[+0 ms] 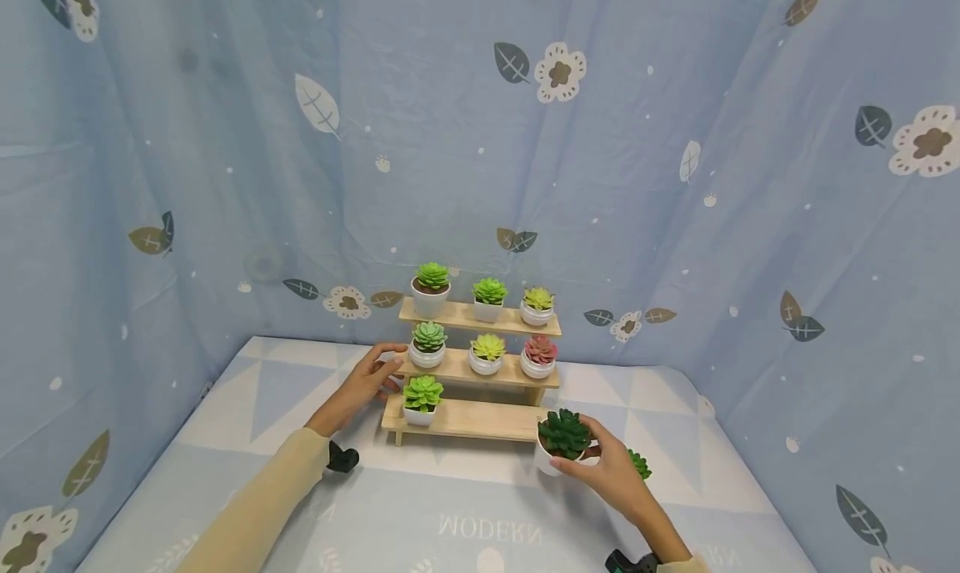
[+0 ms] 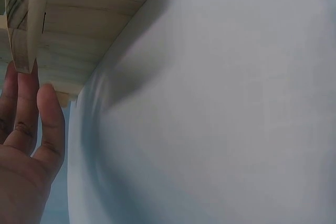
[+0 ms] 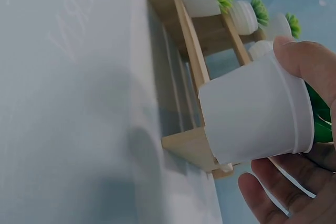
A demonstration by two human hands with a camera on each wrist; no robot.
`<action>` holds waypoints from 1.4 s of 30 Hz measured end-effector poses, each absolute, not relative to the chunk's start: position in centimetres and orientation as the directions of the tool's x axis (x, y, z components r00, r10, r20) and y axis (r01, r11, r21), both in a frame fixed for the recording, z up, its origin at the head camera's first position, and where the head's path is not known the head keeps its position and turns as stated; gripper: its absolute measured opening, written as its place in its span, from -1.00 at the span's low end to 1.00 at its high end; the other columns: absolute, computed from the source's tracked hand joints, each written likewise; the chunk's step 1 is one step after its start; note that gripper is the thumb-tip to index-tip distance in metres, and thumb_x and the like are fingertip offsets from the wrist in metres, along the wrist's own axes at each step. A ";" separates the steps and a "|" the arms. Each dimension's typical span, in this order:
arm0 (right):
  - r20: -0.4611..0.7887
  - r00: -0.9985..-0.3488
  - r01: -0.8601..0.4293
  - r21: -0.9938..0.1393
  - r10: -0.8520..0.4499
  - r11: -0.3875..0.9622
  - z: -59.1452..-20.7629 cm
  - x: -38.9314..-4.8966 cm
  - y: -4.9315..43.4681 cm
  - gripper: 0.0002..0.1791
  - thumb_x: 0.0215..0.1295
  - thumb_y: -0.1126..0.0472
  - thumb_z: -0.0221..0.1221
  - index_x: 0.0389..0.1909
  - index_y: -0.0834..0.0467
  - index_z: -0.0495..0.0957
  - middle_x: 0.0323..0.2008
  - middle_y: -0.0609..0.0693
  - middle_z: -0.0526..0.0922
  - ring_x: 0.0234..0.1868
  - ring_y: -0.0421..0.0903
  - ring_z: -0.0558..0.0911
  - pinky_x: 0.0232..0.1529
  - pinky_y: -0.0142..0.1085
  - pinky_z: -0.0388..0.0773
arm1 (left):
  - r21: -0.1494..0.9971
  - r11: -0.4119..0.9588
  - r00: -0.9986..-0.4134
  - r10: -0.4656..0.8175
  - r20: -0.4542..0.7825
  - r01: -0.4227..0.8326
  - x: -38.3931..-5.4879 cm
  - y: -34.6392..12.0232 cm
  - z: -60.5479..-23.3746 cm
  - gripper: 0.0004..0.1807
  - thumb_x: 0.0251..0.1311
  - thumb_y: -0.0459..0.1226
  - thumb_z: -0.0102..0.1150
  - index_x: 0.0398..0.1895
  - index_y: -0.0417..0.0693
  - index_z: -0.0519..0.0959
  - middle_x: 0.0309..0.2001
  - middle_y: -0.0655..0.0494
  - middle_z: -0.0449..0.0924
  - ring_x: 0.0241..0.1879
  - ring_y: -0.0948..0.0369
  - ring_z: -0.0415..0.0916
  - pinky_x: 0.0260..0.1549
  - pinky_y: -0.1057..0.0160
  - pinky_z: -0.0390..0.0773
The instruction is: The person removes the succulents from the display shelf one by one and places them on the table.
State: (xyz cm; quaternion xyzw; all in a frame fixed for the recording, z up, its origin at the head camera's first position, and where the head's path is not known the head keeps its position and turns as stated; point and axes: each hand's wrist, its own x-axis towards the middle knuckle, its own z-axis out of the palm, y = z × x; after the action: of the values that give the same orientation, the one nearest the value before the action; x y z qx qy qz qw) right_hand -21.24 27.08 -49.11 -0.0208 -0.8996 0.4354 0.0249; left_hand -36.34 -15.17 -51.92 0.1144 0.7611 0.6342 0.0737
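My right hand (image 1: 611,473) grips a white pot with a dark green potted succulent (image 1: 565,434), held in front of the right end of the bottom tier. In the right wrist view, thumb and fingers pinch the white pot (image 3: 257,111) near its rim, above the table. My left hand (image 1: 367,379) is at the left end of the three-tier wooden plant stand (image 1: 480,419). In the left wrist view, its extended fingers (image 2: 50,114) touch the stand's wooden side piece (image 2: 23,35); the thumb is hidden there. A light green potted succulent (image 1: 422,398) stands at the bottom tier's left end.
Three potted succulents, including a yellow-green one (image 1: 537,304), line the top tier. The middle tier also holds three, with a red one (image 1: 539,354) at right. Another green plant (image 1: 639,464) is partly hidden behind my right hand. A patterned curtain (image 1: 480,139) surrounds the table.
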 end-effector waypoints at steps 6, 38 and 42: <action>0.010 -0.997 0.039 -0.797 0.078 0.603 -49.5 -20.5 27.8 0.06 0.03 -0.14 0.57 0.48 0.19 0.32 0.07 0.13 0.57 -0.14 -0.07 0.65 -0.31 -0.21 0.59 | 0.983 0.168 -0.965 0.259 0.028 0.074 -36.4 -15.1 -52.1 -0.46 0.51 0.17 0.03 0.45 0.32 0.32 0.15 -0.18 0.47 -0.04 -0.10 0.58 -0.10 -0.13 0.51; 0.061 -0.996 0.007 -0.705 0.070 0.709 -50.5 -19.8 28.7 0.00 -0.08 -0.11 0.63 0.36 0.24 0.46 0.03 0.13 0.67 -0.27 -0.11 0.64 -0.29 -0.20 0.60 | 0.984 0.163 -0.960 0.281 0.020 0.068 -34.7 -14.7 -49.9 -0.51 0.63 -0.01 -0.07 0.51 0.17 0.26 0.22 -0.27 0.40 0.09 -0.35 0.47 0.03 -0.33 0.39; 0.075 -0.995 -0.008 -0.677 0.058 0.736 -50.5 -19.8 28.9 0.00 -0.07 -0.13 0.63 0.35 0.25 0.47 0.11 0.15 0.66 -0.01 0.02 0.68 -0.10 -0.05 0.64 | 0.984 0.165 -0.959 0.281 0.020 0.069 -35.8 -15.0 -51.2 -0.48 0.60 0.06 -0.05 0.51 0.23 0.26 0.22 -0.25 0.40 0.08 -0.32 0.49 0.01 -0.30 0.42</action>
State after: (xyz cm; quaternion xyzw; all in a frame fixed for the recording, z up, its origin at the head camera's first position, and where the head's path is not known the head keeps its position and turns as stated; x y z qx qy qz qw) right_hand -19.81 28.86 -50.49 -0.0137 -0.9306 0.3630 0.0454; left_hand -35.81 -14.97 -51.21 0.1155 0.7588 0.6356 0.0834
